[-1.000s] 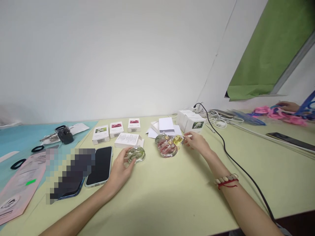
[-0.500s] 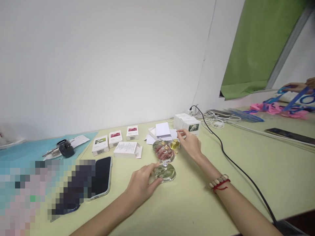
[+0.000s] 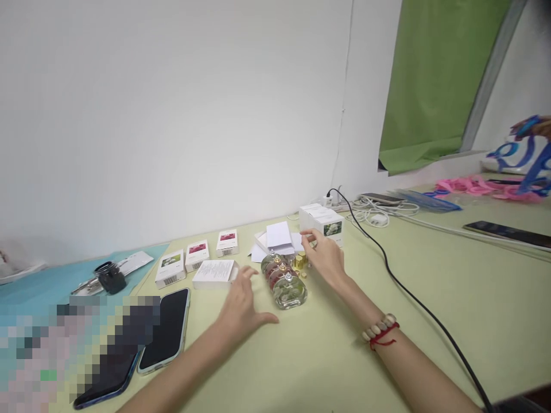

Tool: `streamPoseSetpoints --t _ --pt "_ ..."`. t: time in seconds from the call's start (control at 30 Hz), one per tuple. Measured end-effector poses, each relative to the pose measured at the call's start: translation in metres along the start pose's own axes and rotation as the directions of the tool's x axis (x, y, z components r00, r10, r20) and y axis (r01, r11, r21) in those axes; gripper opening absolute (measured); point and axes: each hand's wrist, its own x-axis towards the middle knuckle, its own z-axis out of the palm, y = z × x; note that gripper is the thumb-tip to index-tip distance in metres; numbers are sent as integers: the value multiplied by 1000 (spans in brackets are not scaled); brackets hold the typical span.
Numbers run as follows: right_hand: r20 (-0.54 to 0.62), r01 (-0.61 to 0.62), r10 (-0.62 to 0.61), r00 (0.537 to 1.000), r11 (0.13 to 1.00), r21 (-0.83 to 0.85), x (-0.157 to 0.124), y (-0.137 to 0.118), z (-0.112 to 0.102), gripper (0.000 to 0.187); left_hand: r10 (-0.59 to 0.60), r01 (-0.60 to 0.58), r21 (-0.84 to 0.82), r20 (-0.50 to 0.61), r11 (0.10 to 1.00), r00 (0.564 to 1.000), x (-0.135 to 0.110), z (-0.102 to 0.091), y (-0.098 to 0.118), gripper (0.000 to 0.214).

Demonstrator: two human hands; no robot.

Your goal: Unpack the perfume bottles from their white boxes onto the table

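Note:
Three round glass perfume bottles stand in a tight row on the pale green table (image 3: pixel 327 355). The nearest one, a greenish bottle (image 3: pixel 289 292), stands in front of a pink bottle (image 3: pixel 275 274). My left hand (image 3: pixel 241 307) hovers just left of the greenish bottle, fingers spread and holding nothing. My right hand (image 3: pixel 323 258) rests behind the row, by small gold caps (image 3: pixel 300 261) and white boxes (image 3: pixel 328 221); its fingers are loosely curled and I cannot see if they hold anything.
Small white perfume boxes (image 3: pixel 196 255) and a leaflet box (image 3: pixel 214 273) lie to the left, with two phones (image 3: pixel 166 330) nearer. A black cable (image 3: pixel 413 298) runs across the right side. Another person's hand works with blue and pink straps (image 3: pixel 523 155) at far right.
My left hand slid the greenish bottle from the left into the row in front of the pink one, then let go. My right hand stayed by the gold caps.

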Motion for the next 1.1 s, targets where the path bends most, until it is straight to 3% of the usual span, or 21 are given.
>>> streamPoseSetpoints --t 0.07,0.13,0.23,0.37,0.43,0.47,0.5,0.57,0.67,0.8,0.93,1.1 --pt "-1 4 -4 1000 1000 20 -1 -2 -2 27 0 -8 66 120 998 993 10 -21 -28 102" --pt "4 14 -14 1000 1000 28 -2 -4 -4 27 -86 51 141 254 989 963 20 -39 -56 106" --pt "12 14 -14 1000 1000 28 -2 -5 -4 27 -148 114 124 315 986 938 26 -52 -82 96" --pt "6 18 -18 1000 999 30 0 -3 -1 28 -157 136 90 282 987 947 26 -45 -75 85" --pt "6 28 -28 1000 999 44 0 -1 0 28 -255 268 -51 185 962 949 31 -40 -64 81" --pt "6 31 -31 1000 998 53 0 0 1 28 -354 370 -203 114 907 928 36 -40 -61 78" --pt "3 32 -32 999 998 62 0 0 2 27 -488 469 -404 61 786 871 42 -40 -59 75" --pt "-7 32 -32 999 997 73 0 2 2 26 -608 532 -550 55 644 792 56 -43 -60 67" --pt "-17 39 -38 999 996 83 0 2 1 26 -676 598 -658 179 457 714 70 -45 -69 62" --pt "-7 47 -46 999 994 96 0 0 -1 25 -707 671 -698 342 249 619 61 -41 -77 42" --pt "-20 50 -48 999 995 85 -2 -1 1 30 -735 702 -697 398 147 549 44 -37 -79 24" --pt "13 66 -66 998 997 41 -3 3 9 42 -798 624 -766 276 153 535 40 -32 -73 31"
